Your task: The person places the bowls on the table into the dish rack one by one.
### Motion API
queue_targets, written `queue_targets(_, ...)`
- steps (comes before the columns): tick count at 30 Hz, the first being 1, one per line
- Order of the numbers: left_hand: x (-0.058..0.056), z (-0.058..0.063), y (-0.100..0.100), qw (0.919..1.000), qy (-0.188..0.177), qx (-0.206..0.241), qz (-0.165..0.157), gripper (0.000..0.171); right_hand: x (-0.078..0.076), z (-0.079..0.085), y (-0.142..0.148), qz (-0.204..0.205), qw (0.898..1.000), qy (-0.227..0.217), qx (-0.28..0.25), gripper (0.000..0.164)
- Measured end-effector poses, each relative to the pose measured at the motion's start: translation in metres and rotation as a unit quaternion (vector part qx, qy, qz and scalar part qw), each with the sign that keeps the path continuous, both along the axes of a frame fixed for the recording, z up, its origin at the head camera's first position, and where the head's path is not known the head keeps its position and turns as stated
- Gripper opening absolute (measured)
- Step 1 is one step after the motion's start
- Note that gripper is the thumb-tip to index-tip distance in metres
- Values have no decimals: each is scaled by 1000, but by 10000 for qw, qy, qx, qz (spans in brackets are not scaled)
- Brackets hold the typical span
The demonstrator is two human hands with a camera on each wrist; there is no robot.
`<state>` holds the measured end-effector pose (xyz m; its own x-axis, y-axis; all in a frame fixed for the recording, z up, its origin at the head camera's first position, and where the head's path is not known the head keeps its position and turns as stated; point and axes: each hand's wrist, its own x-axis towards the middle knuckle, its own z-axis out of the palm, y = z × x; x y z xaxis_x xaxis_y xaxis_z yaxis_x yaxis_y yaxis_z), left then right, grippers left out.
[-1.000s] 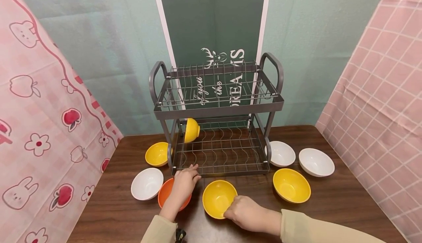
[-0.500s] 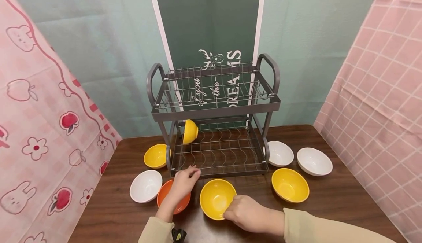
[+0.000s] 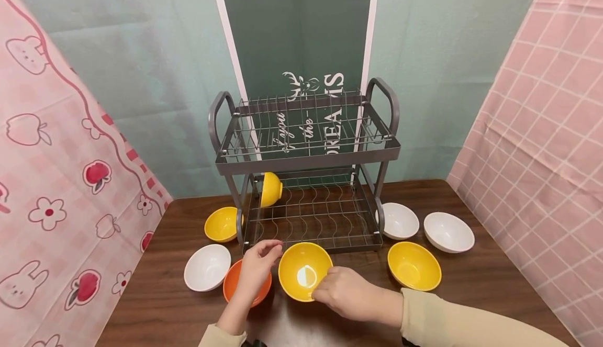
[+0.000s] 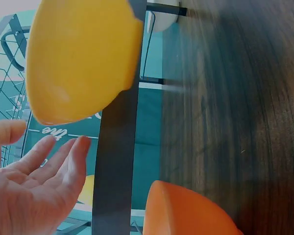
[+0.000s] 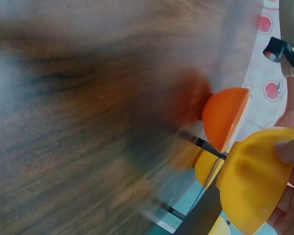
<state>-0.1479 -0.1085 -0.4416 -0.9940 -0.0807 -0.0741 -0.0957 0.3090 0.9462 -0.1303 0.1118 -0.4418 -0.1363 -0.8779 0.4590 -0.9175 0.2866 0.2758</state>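
Note:
A yellow bowl [image 3: 305, 260] hangs just above the table, in front of the dish rack [image 3: 308, 161]. My right hand [image 3: 346, 292] pinches its right rim, thumb on the outer wall in the right wrist view. Close to the bowl's left rim is my left hand [image 3: 259, 266], its fingers loosely extended and holding nothing. The left wrist view shows a gap between those fingers [image 4: 79, 147] and the bowl. Beneath the left forearm stands an orange bowl [image 3: 231, 282], partly covered by it. Another yellow bowl [image 3: 270, 190] stands on edge in the rack's lower tier, at the left.
Left of the rack are a yellow bowl [image 3: 221, 225] and a white bowl [image 3: 207, 267]. Two white bowls [image 3: 400, 221] and a yellow bowl [image 3: 414, 266] sit at the right. Cloth backdrops [image 3: 537, 96] surround the wooden table [image 3: 151, 284].
My right hand has raised the yellow bowl off the table and carried it slightly left, toward the rack. My left hand has drawn back a little from the rack's front edge.

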Motion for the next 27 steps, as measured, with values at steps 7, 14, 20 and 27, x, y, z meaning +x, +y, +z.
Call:
queue_targets(7,4,1,0,9962,-481,658,-298,32,-4,7,-1,-39,10000,38,5,8)
queue_targets(14,3,-3,1,9919,-565,1044,-442,37,-5,9,0,-48,10000,-31,33,7)
queue_targets(20,2,-7,0,9913,-534,1120,-436,37,-8,9,1,-1,10000,-92,13,7)
queue_targets(27,-1,-3,2,9944,-459,941,130,28,-16,14,0,-145,9996,-144,-190,17)
